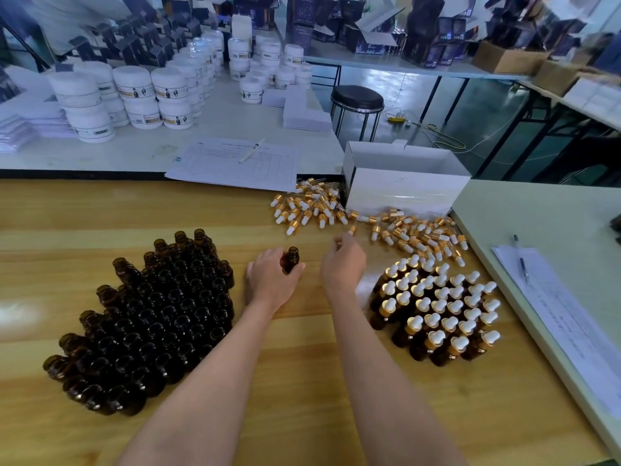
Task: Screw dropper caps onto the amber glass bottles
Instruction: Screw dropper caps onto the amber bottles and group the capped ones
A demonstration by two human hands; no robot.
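My left hand (pixel 270 279) grips one open amber bottle (pixel 291 260) upright at the middle of the wooden table (pixel 302 381). My right hand (pixel 343 262) is just right of it, fingers curled and pinching a gold dropper cap (pixel 351 230) whose tip shows above the fingertips. A dense cluster of uncapped amber bottles (pixel 151 324) stands at the left. Capped bottles with white bulbs and gold collars (pixel 440 314) stand grouped at the right. Loose dropper caps (pixel 369 216) lie in a heap along the far side of the table.
A white cardboard box (pixel 403 179) sits behind the loose caps. A printed sheet with a pen (pixel 235 163) lies at the far edge; another sheet with a pen (pixel 544 297) lies on the pale table at the right. White jars (pixel 134 92) crowd the back table, and a black stool (pixel 357 99) stands beyond.
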